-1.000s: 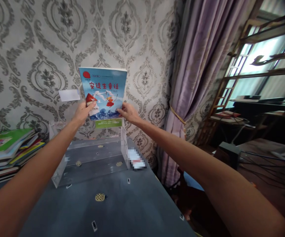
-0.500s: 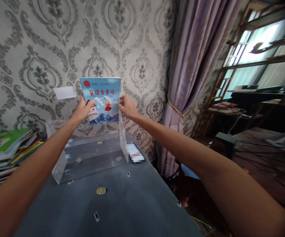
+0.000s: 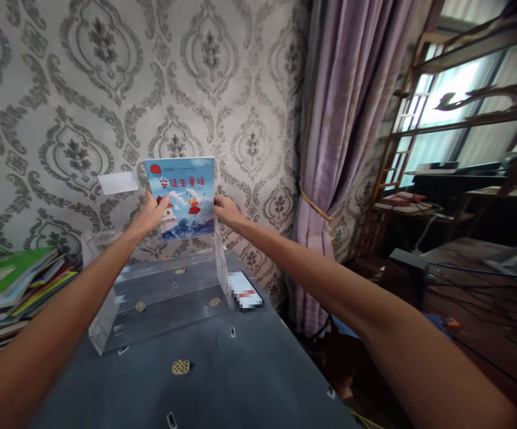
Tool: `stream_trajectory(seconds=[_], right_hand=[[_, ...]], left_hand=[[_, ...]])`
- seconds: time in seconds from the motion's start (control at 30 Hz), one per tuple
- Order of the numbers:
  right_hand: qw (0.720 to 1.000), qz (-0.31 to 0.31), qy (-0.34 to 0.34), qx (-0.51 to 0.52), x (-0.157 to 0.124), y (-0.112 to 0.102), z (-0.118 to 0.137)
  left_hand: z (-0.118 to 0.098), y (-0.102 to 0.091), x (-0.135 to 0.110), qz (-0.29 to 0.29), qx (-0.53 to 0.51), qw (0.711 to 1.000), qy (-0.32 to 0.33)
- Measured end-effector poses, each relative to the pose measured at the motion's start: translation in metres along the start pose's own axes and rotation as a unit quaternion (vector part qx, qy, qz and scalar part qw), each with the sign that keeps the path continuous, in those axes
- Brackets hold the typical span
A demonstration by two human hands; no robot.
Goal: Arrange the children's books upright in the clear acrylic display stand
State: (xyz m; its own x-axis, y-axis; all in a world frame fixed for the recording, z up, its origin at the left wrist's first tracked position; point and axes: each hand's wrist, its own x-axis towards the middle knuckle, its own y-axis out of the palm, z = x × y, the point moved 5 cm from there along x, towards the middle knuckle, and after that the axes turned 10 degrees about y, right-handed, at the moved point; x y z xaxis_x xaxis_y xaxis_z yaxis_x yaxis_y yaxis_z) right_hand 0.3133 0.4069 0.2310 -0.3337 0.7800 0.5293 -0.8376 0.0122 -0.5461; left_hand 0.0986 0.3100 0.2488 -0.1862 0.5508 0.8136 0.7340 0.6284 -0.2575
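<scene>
A blue picture book (image 3: 182,205) with red Chinese characters on its cover is held upright before the wall. My left hand (image 3: 153,211) grips its left edge, thumb across the front cover and the other fingers hidden behind. At the right edge, the curled fingers of my right hand (image 3: 226,211) close on the book. Below it a clear plastic rack (image 3: 101,325) with two upright side panels stands on the dark table (image 3: 222,381). The book's lower edge is above the rack's base.
To the left lies a stack of books (image 3: 16,280), a green one on top. A phone (image 3: 244,292) rests beside the rack's right panel. White paper (image 3: 118,183) is on the patterned wall. A purple curtain (image 3: 325,179) hangs on the right, near wooden shelving (image 3: 401,149).
The view has tilted up, so the scene sits lower in the picture. My right hand's fingers have curled in more at the book's right edge. My left hand keeps its hold.
</scene>
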Motion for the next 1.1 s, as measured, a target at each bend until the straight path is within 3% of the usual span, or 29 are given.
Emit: stream_trajectory(seconds=[0.2, 0.5, 0.93, 1.1], right_hand=[[1.0, -0.012, 0.016, 0.009, 0.001, 0.004, -0.003], [0.996, -0.02, 0.011, 0.081, 0.001, 0.01, -0.006], [0.982, 0.022, 0.03, 0.187, 0.003, 0.006, -0.017], [0.963, 0.028, 0.091, 0.253, 0.008, 0.011, -0.025]], left_hand=[[0.008, 0.0, 0.0, -0.003, 0.02, 1.0, -0.021], [-0.005, 0.0, -0.005, 0.007, 0.089, 0.995, -0.04], [-0.001, -0.006, -0.005, 0.017, 0.04, 0.999, -0.014], [0.002, -0.006, -0.005, 0.019, 0.027, 0.999, 0.001]])
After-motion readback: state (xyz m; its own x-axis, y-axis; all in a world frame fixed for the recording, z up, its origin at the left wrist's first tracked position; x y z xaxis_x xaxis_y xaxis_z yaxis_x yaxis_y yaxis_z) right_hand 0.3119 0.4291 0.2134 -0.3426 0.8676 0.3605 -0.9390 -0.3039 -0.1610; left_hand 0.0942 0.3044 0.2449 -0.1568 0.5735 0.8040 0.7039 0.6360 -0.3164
